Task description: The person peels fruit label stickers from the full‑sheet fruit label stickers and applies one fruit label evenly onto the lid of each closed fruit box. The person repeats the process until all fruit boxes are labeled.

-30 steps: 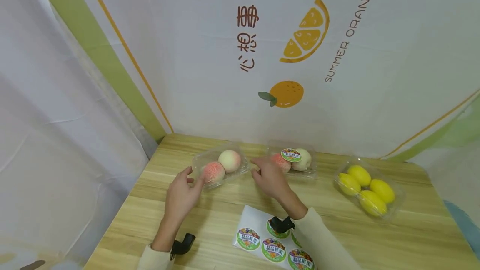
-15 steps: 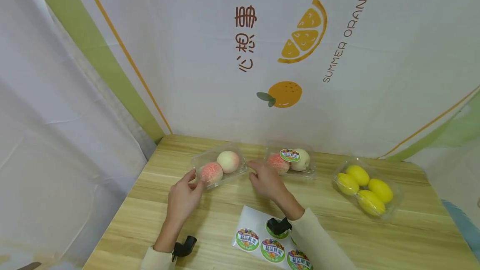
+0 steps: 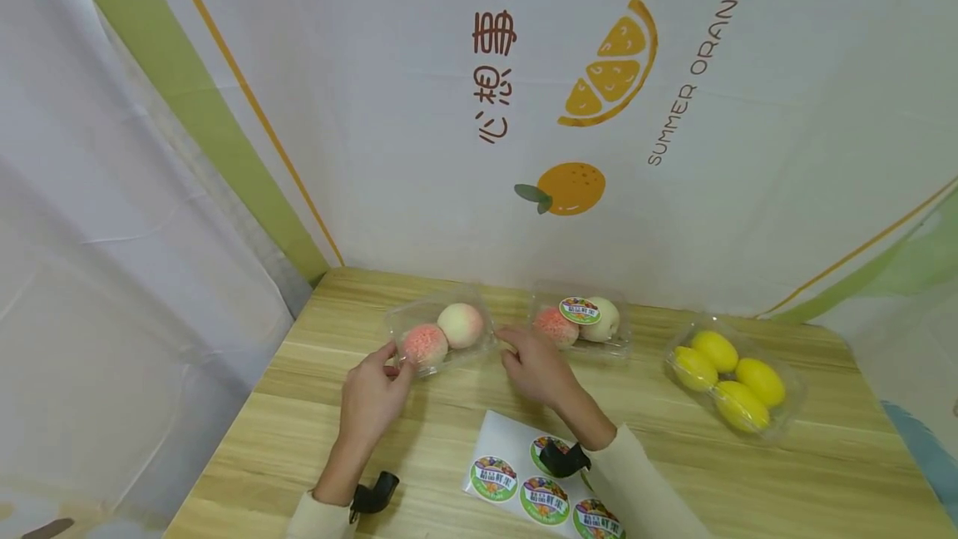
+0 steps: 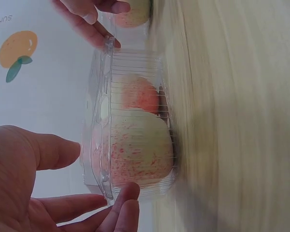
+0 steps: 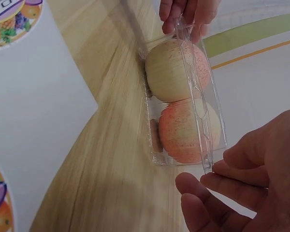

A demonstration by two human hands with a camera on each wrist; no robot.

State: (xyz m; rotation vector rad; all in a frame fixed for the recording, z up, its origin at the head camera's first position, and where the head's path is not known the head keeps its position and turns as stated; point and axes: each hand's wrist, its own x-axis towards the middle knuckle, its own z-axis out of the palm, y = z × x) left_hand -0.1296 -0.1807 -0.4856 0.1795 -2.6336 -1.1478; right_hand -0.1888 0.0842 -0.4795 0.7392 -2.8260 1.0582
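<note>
A clear plastic clamshell box holding two pink-and-cream peaches sits on the table, its lid down. At the box's left end my left hand holds the rim, thumb above and fingers below it. My right hand pinches the rim at the opposite end between thumb and fingers. In the left wrist view the peaches show through the ribbed side wall. From the right wrist view, the left hand appears at the box's far end.
Behind the right hand stands a second clear box of two peaches with a round sticker. A box of lemons lies to the right. A sheet of round fruit stickers lies in front, partly under the right forearm. A printed cloth hangs behind.
My left hand has moved slightly right and closed in on the box's left end. The right hand has shifted slightly toward its right end. The box itself has hardly moved.
</note>
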